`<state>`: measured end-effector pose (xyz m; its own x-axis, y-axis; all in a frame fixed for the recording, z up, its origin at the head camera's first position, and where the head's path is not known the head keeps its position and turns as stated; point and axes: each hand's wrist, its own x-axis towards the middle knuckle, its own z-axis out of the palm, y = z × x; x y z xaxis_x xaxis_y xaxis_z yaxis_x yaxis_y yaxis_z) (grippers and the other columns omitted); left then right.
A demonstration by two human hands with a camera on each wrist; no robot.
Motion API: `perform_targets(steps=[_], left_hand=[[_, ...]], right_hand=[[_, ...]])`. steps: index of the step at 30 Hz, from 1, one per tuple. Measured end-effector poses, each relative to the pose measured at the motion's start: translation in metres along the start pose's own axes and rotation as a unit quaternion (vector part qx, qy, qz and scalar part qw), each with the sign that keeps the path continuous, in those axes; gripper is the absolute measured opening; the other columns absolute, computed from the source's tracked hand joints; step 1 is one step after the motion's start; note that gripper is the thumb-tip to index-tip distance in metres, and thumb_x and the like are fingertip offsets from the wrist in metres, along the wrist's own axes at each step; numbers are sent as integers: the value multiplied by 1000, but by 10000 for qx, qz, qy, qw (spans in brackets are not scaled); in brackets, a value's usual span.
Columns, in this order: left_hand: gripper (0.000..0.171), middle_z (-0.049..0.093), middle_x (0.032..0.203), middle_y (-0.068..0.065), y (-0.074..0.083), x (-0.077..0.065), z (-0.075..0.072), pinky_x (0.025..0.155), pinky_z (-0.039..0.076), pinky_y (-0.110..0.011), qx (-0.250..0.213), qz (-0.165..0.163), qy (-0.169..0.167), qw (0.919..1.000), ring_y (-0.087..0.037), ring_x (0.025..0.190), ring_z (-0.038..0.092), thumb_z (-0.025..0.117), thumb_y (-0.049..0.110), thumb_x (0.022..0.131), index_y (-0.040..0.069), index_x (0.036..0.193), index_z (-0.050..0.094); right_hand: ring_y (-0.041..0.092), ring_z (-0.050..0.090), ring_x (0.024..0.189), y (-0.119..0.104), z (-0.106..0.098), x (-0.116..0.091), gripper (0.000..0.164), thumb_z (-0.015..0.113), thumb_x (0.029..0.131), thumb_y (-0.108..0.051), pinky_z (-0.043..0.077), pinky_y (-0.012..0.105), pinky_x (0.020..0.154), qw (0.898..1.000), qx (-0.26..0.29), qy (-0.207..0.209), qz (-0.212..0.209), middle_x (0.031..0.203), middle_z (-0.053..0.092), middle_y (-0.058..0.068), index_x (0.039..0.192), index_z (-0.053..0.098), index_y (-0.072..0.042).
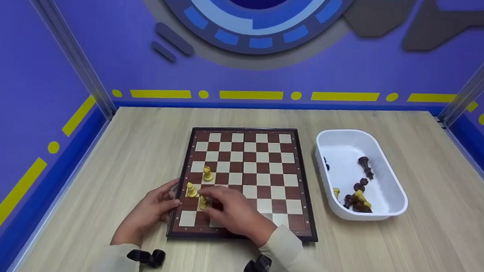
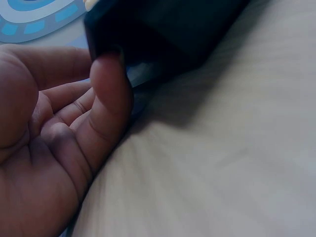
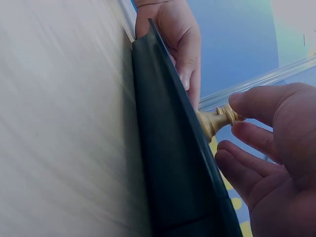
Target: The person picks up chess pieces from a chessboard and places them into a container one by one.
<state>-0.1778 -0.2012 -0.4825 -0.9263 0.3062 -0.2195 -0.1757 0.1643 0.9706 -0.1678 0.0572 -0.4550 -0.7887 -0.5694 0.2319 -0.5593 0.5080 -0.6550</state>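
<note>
A brown-and-cream chessboard (image 1: 264, 193) with a dark frame lies on the table. My left hand (image 1: 149, 214) grips its left edge between thumb and fingers; in the left wrist view the fingers (image 2: 111, 94) touch the dark rim. My right hand (image 1: 238, 212) reaches over the near left part of the board. Its thumb and a finger pinch a yellow chess piece (image 1: 203, 203), which stands upright; the right wrist view shows this piece (image 3: 212, 121) at the board's edge. Two more yellow pieces stand close by: one piece (image 1: 191, 190) just left, another piece (image 1: 207, 174) farther back.
A white plastic tub (image 1: 389, 172) stands right of the board. Several dark pieces (image 1: 364, 165) and a few yellow pieces (image 1: 360, 196) lie loose inside it. Blue-purple panels (image 1: 245, 78) enclose the wooden table (image 1: 142, 139) at the back and sides.
</note>
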Motion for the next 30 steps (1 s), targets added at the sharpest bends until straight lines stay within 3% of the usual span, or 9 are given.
perform_targets(steps=[10,21,30], left_hand=[[70,53,99,-4,1,-1,0,50,55,-27,-54,-30,19,10000,-12,67,63,59,6,94,10,154,24],[71,54,99,-4,0,-1,0,50,55,-27,-49,-77,43,9999,-11,69,62,60,7,94,11,155,24],[69,54,99,-4,-1,1,-1,51,54,-26,-12,-14,43,10000,-11,66,62,59,6,95,9,154,24]], right_hand=[[2,63,92,-5,10,2,23,67,91,-23,54,23,84,9981,177,563,187,106,71,-10,114,68,-23],[1,61,87,-5,14,2,17,68,91,-21,53,22,79,9957,144,887,231,102,71,-11,107,69,-22],[2,61,90,-8,6,2,18,67,92,-19,53,22,82,9936,610,880,351,103,70,-11,109,69,-22]])
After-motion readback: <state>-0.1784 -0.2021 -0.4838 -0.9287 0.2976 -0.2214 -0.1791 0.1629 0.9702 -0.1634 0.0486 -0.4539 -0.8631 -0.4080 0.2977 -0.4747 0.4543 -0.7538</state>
